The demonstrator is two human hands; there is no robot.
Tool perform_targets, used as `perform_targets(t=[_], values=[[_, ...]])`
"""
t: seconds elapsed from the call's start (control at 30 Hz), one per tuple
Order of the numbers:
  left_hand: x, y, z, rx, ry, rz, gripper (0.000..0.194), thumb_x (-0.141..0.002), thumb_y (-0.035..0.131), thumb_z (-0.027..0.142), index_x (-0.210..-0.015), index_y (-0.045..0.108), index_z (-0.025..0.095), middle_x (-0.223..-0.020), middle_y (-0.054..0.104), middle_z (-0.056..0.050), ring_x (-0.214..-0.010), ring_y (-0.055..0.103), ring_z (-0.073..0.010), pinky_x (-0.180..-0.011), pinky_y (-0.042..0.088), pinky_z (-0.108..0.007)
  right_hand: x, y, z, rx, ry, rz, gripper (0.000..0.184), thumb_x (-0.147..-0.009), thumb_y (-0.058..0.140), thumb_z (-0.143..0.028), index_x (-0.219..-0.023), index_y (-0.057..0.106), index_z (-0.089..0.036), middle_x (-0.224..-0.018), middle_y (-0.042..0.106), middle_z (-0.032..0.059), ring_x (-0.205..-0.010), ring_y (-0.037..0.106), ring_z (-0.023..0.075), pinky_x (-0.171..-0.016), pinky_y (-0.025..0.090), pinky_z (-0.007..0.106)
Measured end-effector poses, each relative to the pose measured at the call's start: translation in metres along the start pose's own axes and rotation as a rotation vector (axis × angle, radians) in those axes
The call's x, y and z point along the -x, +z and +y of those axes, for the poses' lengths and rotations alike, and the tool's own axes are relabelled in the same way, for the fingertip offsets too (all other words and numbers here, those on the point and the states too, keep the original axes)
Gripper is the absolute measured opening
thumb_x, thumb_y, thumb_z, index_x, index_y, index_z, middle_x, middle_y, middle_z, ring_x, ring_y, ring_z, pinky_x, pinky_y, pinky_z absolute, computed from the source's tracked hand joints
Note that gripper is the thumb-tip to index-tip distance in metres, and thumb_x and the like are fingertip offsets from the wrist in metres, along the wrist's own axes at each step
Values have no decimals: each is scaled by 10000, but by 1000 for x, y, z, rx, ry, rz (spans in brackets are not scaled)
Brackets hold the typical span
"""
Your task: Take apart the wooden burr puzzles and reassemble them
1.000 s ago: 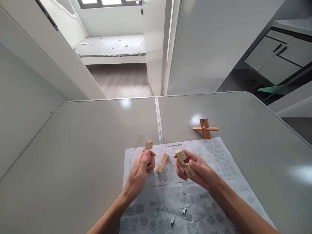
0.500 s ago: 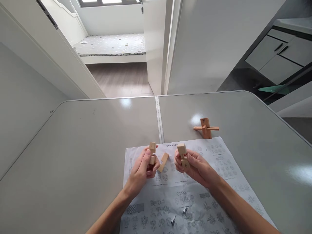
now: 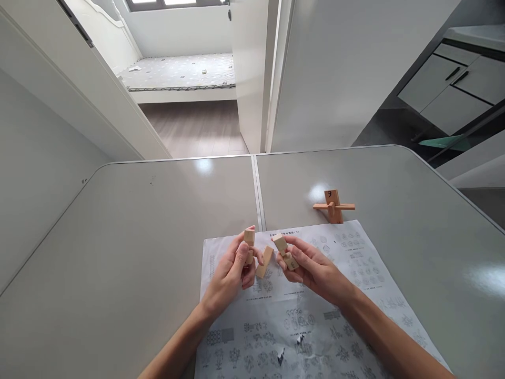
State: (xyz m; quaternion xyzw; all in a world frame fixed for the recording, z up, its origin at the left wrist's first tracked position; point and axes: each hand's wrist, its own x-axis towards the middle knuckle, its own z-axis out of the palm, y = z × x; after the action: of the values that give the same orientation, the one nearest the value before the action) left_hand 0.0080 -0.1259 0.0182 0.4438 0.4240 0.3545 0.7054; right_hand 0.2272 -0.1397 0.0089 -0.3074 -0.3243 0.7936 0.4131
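My left hand point(image 3: 232, 266) is closed around a notched wooden puzzle piece point(image 3: 249, 237), its thumb pressed on the near face. Another notched wooden puzzle piece point(image 3: 280, 242), with a dark mark on its lower end, is gripped in my right hand point(image 3: 310, 263) and tilts to the left. The two held pieces are apart. Between the hands, a loose wooden piece point(image 3: 264, 262) lies on a printed instruction sheet point(image 3: 288, 302). Fingers hide parts of both held pieces.
An assembled wooden cross-shaped puzzle point(image 3: 333, 206) stands on the grey table point(image 3: 138, 252) just beyond the sheet's far right edge. The sheet has small tears near the front. A doorway with a bed point(image 3: 181, 71) lies past the table.
My right hand has moved left, tilting its piece toward the left hand. My left hand has shifted slightly up and right. The loose piece and the cross-shaped puzzle have stayed put.
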Motion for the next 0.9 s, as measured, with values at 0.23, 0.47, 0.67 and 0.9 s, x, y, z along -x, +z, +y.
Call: perform_targets(t=[0.23, 0.47, 0.67, 0.9], values=[[2, -4, 2, -49, 8, -34, 770, -1029, 566, 537, -1674, 208, 314, -1050, 694, -51, -496, 450, -70, -486, 509, -267, 0, 2, -1, 65, -72, -18, 496, -1023, 682, -521, -1449, 626, -275, -1075, 645, 63, -777, 529, 154, -715, 402, 331], [3, -3, 5, -120, -5, -52, 765, -1024, 555, 563, -1674, 224, 331, -1002, 701, -35, -509, 532, -95, -549, 570, -309, -1, -2, 1, 107, -55, -60, 523, -1028, 663, -549, -1455, 595, -255, -1045, 675, 66, -797, 533, 160, -768, 424, 344], [2, -2, 2, -63, 17, -75, 757, -1035, 555, 516, -1679, 206, 326, -1112, 704, -61, -511, 520, -79, -539, 574, -306, 0, -3, 1, 98, -30, -71, 408, -1060, 578, -588, -1206, 654, -214, -755, 426, -45, -574, 260, 93, -549, 225, 276], [4, 0, 5, -44, 44, -103, 697, -1037, 588, 429, -1655, 276, 341, -1032, 675, -17, -512, 561, -81, -545, 592, -305, 3, -2, -3, 85, -15, -93, 362, -1058, 634, -484, -1339, 650, -256, -808, 358, -47, -575, 283, 82, -523, 259, 248]])
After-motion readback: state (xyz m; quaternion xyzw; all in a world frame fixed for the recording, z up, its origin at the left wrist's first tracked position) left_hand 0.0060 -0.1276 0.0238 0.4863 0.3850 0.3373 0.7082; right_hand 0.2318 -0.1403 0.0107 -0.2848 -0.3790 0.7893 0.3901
